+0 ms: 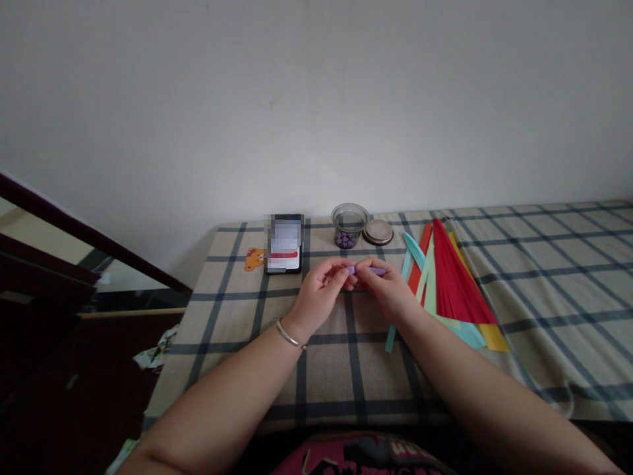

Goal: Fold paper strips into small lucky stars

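Both hands meet over the middle of the checked tablecloth. My left hand and my right hand pinch the two ends of a narrow purple paper strip, fingers closed on it. A silver bangle sits on my left wrist. Just right of my right hand lies a fan of paper strips in red, teal, light green and yellow. Beyond the hands stands an open glass jar with small purple pieces in its bottom, its lid lying beside it.
A phone lies face up at the back left of the table, with an orange bear-shaped sticker to its left. A white wall stands behind the table. Left of the table the floor drops away into dark furniture and some crumpled paper.
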Motion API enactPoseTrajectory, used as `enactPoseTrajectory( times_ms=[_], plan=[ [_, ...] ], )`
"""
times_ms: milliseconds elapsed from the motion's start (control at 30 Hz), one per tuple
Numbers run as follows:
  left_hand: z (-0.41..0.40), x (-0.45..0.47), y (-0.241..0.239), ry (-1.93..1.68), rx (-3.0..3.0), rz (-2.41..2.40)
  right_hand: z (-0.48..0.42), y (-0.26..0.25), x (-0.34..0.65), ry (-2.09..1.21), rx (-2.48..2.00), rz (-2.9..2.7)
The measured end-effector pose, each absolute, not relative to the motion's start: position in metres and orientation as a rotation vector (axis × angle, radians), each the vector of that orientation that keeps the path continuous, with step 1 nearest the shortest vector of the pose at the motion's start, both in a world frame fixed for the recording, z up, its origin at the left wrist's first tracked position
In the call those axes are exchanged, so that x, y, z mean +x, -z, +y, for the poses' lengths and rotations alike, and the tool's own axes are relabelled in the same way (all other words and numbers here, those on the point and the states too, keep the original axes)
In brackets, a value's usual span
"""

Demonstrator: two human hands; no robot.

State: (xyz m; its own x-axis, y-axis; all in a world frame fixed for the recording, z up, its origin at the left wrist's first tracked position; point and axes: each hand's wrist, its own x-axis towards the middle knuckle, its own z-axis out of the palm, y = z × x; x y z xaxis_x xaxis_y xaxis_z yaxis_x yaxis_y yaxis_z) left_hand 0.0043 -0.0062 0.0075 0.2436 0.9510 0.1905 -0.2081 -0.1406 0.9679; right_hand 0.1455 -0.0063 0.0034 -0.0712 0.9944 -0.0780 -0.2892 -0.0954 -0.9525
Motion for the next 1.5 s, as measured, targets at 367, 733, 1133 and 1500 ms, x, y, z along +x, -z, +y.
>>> enactPoseTrajectory(
  times_ms=[367,733,1133,1500],
  plan=[
    [-0.0023,0.0051,-0.0003,-1.144,1.102,0.689,-0.0071,-0.0039,0.1439,-1.527,-0.892,-0.982],
    [-0.0017,0.0045,-0.0005,-1.071,1.203,0.636,-0.0072,-0.0029,0.1432,-1.511,-0.81,-1.059],
    [-0.003,0.0007,-0.0026,-1.083,1.416,0.701,-0.006,-0.0081,0.145,-1.706,-0.781,-1.041],
    [-0.0083,-0.0001,-0.0091,-1.25,1.638,0.841,-0.006,-0.0047,0.1466,-1.633,-0.888,-0.959]
  ],
)
